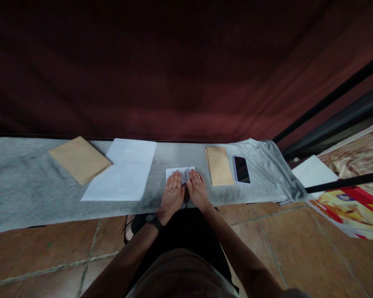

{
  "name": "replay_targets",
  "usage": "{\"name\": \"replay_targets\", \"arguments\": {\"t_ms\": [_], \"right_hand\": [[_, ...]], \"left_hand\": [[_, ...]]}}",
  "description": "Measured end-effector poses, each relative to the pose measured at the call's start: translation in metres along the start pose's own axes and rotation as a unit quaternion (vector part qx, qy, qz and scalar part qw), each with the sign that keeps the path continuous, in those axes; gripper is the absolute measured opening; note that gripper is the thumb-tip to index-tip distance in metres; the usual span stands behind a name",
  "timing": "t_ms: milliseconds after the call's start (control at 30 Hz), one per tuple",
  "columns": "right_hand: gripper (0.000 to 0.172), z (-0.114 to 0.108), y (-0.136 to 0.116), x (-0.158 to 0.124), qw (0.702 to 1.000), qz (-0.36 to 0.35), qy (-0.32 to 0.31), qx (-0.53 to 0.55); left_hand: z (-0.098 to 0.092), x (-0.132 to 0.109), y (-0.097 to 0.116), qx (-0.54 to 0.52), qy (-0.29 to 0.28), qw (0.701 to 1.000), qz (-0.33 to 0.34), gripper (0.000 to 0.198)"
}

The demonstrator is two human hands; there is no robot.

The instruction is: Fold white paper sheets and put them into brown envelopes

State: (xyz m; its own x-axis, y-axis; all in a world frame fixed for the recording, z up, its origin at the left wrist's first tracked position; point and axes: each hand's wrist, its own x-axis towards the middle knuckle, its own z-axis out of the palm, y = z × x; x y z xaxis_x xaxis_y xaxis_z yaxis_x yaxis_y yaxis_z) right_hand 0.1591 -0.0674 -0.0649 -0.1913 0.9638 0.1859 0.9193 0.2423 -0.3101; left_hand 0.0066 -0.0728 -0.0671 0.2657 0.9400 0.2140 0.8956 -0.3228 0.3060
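Note:
A small folded white paper (184, 170) lies on the grey cloth-covered surface, near its front edge. My left hand (173, 191) lies flat on the paper's left part, palm down, with a dark watch on the wrist. On the right part rests my right hand (197, 189), its fingers stretched out. The hands are side by side with a narrow gap between them, and they cover much of the paper.
To the left, brown envelopes (80, 159) overlap a stack of white sheets (121, 171). On the right lie smaller brown envelopes (220, 166) and a phone (241, 169). Black bars (345, 182) and a colourful box (351, 211) stand at far right. A dark red curtain (180, 82) hangs behind.

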Motion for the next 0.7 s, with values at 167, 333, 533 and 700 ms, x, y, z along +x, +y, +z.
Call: {"name": "replay_targets", "arguments": {"t_ms": [167,333,533,700], "right_hand": [[0.051,0.005,-0.009,0.027,0.998,-0.027,-0.053,-0.003],[0.055,0.009,0.0,0.03,0.999,-0.023,-0.03,-0.007],[0.057,0.011,0.007,0.028,1.0,-0.024,-0.002,-0.015],[0.057,0.013,0.014,0.025,1.0,-0.012,0.018,-0.021]], "left_hand": [[0.01,0.022,-0.004,0.016,-0.05,0.998,0.017,0.063],[0.005,0.021,-0.015,0.046,-0.038,0.998,-0.008,0.061],[-0.003,0.018,-0.027,0.037,-0.019,0.999,-0.023,0.063],[-0.006,0.012,-0.031,0.031,-0.004,0.999,-0.034,0.065]]}}
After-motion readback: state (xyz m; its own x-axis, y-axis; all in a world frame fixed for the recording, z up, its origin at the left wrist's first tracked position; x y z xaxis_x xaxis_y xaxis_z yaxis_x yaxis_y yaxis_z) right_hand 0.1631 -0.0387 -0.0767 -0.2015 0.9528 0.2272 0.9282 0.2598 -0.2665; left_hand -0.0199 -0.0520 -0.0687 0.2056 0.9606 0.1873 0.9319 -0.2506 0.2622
